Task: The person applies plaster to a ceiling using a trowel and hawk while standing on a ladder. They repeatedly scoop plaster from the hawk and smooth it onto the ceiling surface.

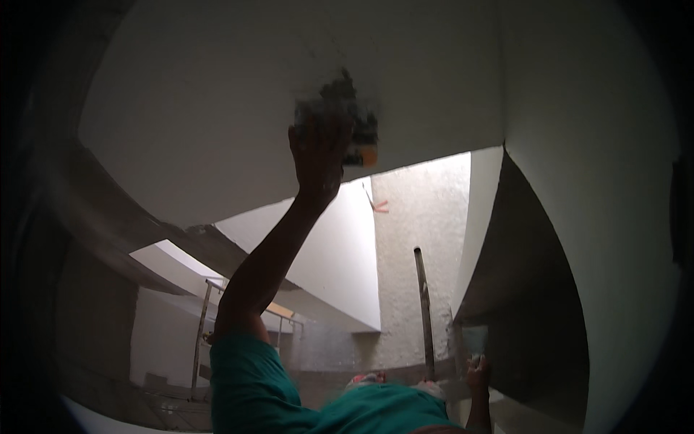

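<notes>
My left arm, in a green sleeve, reaches up to a broad pale plastered surface (217, 94). My left hand (319, 148) is closed over a flat, roughly rectangular pad (367, 137) pressed against that surface. The pad looks dark and mottled with an orange corner; blur and shadow hide its exact kind. A dark, ragged patch (338, 85) shows just above my fingers. Low on the right, my right hand (477, 377) is wrapped around the handle of what looks like a putty knife (475, 340), its wide pale blade pointing up, apart from the surface.
An upright pole (423, 311) stands left of my right hand. A metal railing (200, 340) is at the lower left. Beyond the surface's lower edge rises a brightly lit rough wall (423, 231) with a small reddish mark. A dark curved recess (528, 289) lies at right.
</notes>
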### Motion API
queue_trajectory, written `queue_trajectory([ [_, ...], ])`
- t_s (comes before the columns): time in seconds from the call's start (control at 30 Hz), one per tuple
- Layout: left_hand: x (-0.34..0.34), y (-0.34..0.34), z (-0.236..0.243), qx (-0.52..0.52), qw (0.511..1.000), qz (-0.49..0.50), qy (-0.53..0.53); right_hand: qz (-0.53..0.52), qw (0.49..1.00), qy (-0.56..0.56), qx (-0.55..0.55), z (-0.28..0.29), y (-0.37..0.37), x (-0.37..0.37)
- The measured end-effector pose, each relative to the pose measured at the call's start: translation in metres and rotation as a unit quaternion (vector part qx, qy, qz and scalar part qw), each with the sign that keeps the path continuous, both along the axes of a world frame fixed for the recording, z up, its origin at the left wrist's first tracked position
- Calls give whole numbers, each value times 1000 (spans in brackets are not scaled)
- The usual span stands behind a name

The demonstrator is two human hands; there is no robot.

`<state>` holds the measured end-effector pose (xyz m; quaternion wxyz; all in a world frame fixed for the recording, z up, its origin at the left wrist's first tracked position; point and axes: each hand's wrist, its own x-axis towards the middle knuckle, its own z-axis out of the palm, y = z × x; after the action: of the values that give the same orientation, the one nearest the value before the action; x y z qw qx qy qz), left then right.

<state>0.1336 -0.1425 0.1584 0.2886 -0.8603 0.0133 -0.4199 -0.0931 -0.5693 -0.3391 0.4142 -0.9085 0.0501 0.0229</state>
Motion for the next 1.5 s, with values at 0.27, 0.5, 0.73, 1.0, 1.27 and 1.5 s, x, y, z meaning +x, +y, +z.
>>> queue_trajectory([
  [0.27, 16, 26, 254, 113, 970, -130, -174, 12, 997, 80, -21, 56, 15, 10],
  [0.5, 43, -17, 411, 116, 969, -6, -219, 3, 997, 65, 49, 41, 22, 0],
  [0.73, 25, -32, 403, -16, 994, 17, -103, 21, 999, 20, 14, 44, 19, -10],
  [1.0, 26, -4, 306, 84, 990, 31, -110, 13, 999, 50, 14, 60, 16, 3],
  [1.27, 17, 5, 150, 98, 986, -16, -134, 42, 999, 25, 11, 39, -4, 2],
  [1.5, 14, 5, -14, -36, 997, 18, -64, 54, 998, -16, -31, 28, -11, -4],
])
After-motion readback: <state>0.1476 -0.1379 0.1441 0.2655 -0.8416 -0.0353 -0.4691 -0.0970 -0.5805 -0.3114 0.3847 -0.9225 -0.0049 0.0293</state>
